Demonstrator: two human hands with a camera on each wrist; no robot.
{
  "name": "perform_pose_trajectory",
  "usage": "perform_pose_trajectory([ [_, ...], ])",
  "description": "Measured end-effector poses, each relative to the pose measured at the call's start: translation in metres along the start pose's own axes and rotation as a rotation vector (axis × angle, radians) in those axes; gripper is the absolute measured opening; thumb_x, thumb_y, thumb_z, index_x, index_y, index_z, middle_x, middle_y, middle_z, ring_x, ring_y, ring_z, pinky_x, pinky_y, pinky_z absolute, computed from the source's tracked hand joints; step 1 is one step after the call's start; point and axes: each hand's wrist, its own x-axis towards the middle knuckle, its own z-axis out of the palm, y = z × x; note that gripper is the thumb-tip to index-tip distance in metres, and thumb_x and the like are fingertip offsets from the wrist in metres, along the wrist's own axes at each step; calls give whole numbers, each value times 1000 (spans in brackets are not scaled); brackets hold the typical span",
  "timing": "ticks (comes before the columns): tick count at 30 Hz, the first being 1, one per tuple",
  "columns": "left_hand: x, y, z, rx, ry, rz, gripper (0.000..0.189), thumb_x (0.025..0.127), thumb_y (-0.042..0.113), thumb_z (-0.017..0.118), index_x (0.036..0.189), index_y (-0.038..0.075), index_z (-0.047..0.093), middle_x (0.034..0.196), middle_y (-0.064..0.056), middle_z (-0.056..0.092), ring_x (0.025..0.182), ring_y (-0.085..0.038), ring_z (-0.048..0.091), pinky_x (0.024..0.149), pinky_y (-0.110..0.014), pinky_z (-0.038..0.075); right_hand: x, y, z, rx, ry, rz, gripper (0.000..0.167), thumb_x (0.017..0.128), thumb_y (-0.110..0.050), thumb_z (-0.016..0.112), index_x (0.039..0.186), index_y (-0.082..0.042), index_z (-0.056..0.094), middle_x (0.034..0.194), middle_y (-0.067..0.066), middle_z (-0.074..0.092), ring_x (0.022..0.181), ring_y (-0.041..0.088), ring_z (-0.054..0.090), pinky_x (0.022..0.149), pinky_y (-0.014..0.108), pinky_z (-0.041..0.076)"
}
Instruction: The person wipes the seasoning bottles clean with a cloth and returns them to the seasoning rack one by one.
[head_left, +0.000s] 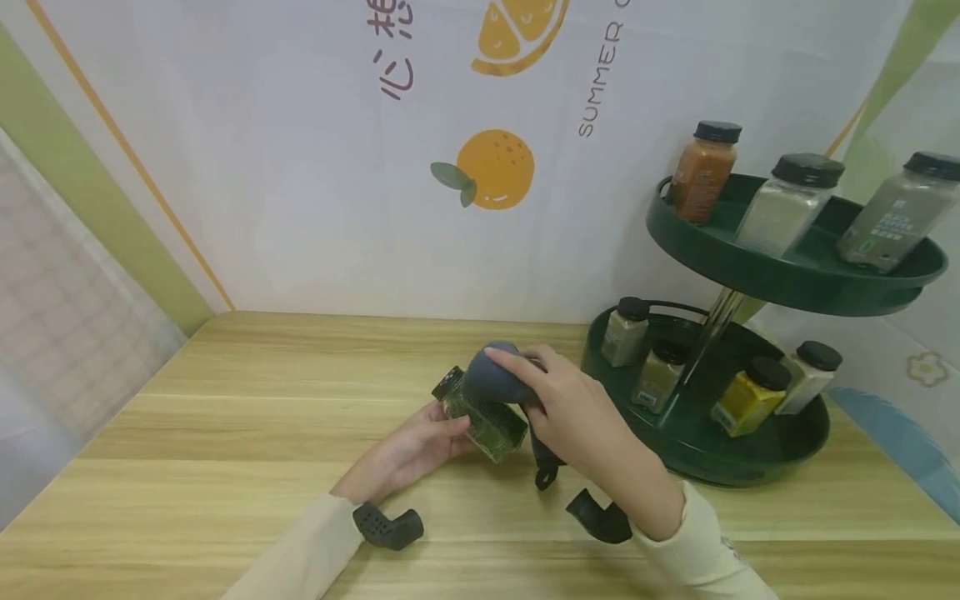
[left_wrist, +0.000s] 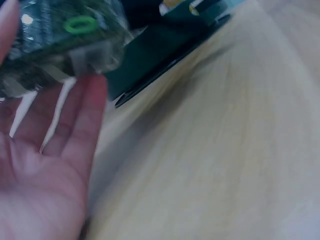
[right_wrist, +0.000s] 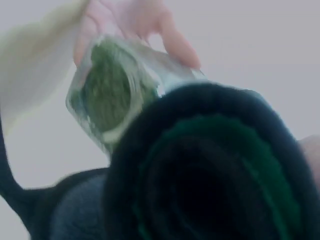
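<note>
My left hand (head_left: 412, 448) grips a clear spice jar (head_left: 495, 435) of green dried herbs, tilted above the table with its black lid (head_left: 447, 382) toward the upper left. In the left wrist view the jar (left_wrist: 60, 45) rests against the fingers. My right hand (head_left: 576, 408) holds a folded dark blue cloth (head_left: 495, 377) against the jar's upper side. A dark end with a small loop (head_left: 547, 477) hangs below that hand. Close up in the right wrist view, the cloth (right_wrist: 200, 105) shows rolled layers with green between them, partly covering the jar (right_wrist: 107, 90).
At the right stands a two-tier dark green rack (head_left: 787, 279). Several black-lidded spice jars sit on it, among them an orange one (head_left: 703, 179) above and a yellow one (head_left: 750, 404) below. Behind the wooden table (head_left: 247, 400) hangs a white printed curtain (head_left: 315, 208).
</note>
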Motion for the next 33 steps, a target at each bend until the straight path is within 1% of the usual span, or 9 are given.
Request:
perform_pose_trajectory([
  [5, -5, -4, -1, 26, -13, 3, 67, 93, 15, 56, 148, 13, 17, 134, 7, 46, 120, -11, 49, 107, -42, 35, 0, -6, 16, -14, -65, -60, 72, 77, 3, 69, 135, -34, 47, 122, 12, 56, 106, 29, 59, 81, 41, 53],
  [9, -7, -4, 0, -10, 13, 21, 64, 94, 17, 54, 147, 12, 19, 133, 7, 47, 122, -10, 48, 111, -46, 27, 2, -3, 14, 58, -181, 7, 74, 77, 9, 64, 136, -34, 47, 127, 11, 54, 111, 29, 57, 86, 42, 51],
  [12, -7, -3, 0, -48, 63, 37, 62, 94, 18, 55, 144, 12, 19, 128, 6, 52, 119, -9, 51, 110, -40, 32, 3, 4, 7, 83, -257, 51, 71, 77, 11, 61, 133, -31, 51, 124, 9, 55, 108, 27, 58, 85, 41, 52],
  [16, -5, -3, 0, -85, 127, 53, 64, 93, 19, 56, 142, 10, 16, 121, 4, 56, 113, -9, 55, 103, -32, 41, 2, 13, -4, 38, -305, 32, 66, 76, 12, 62, 128, -29, 57, 117, 7, 59, 98, 22, 61, 80, 38, 53],
  [19, -5, -3, 0, -83, 137, 51, 69, 92, 18, 58, 143, 7, 13, 119, 3, 56, 112, -10, 56, 102, -32, 41, 1, 17, -12, -14, -336, 17, 65, 74, 12, 62, 125, -29, 60, 116, 6, 60, 96, 22, 61, 78, 37, 53],
  [24, -3, -3, 0, -56, 133, 47, 75, 90, 19, 60, 145, 5, 11, 121, 3, 54, 113, -10, 55, 106, -37, 37, -1, 21, -22, -100, -394, 99, 58, 74, 6, 67, 119, -30, 64, 122, 8, 59, 102, 27, 59, 76, 43, 54],
  [28, -4, -2, -1, -53, 129, 42, 75, 91, 22, 59, 145, 6, 9, 123, 3, 53, 115, -10, 54, 107, -37, 36, -3, 23, -27, -159, -365, 147, 54, 74, 5, 65, 116, -29, 66, 120, 8, 60, 100, 30, 59, 71, 44, 53],
  [31, -4, -1, -2, -45, 136, 30, 76, 91, 22, 59, 146, 6, 9, 125, 2, 51, 116, -10, 53, 108, -39, 34, -3, 24, -27, -166, -275, 155, 57, 76, 4, 62, 122, -29, 62, 118, 9, 60, 99, 31, 60, 70, 44, 53],
  [33, -4, -1, -1, -35, 134, 22, 76, 90, 20, 60, 146, 7, 10, 127, 2, 49, 118, -10, 52, 110, -41, 31, -3, 22, -25, -128, -206, 149, 60, 77, 5, 61, 128, -28, 57, 118, 10, 60, 99, 30, 60, 71, 43, 53],
])
